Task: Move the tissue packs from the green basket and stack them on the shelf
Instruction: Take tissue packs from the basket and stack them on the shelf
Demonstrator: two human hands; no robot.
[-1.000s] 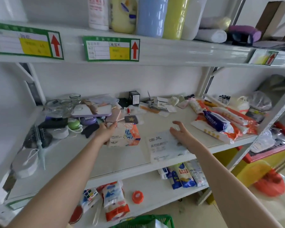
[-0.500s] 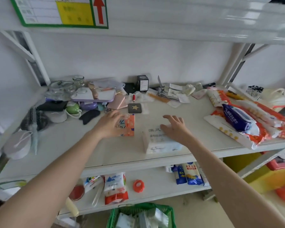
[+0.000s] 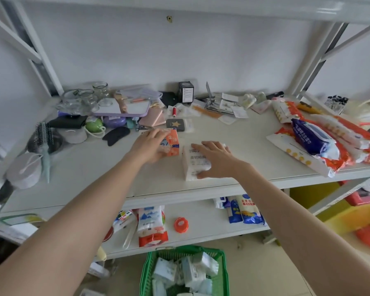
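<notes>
Tissue packs are being set down on the shelf (image 3: 201, 189): the left hand (image 3: 150, 144) grips the orange pack (image 3: 172, 144), the right hand (image 3: 214, 159) lies flat-fingered on the white pack (image 3: 193, 163) just beside it. Next likely calls for releasing, then reaching down to the green basket (image 3: 185, 272).

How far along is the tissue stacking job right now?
Early on. Two packs lie side by side on the shelf, not yet stacked: the left hand holds the orange-patterned pack, the right hand rests on the white pack. The green basket on the floor still holds many packs.
</notes>
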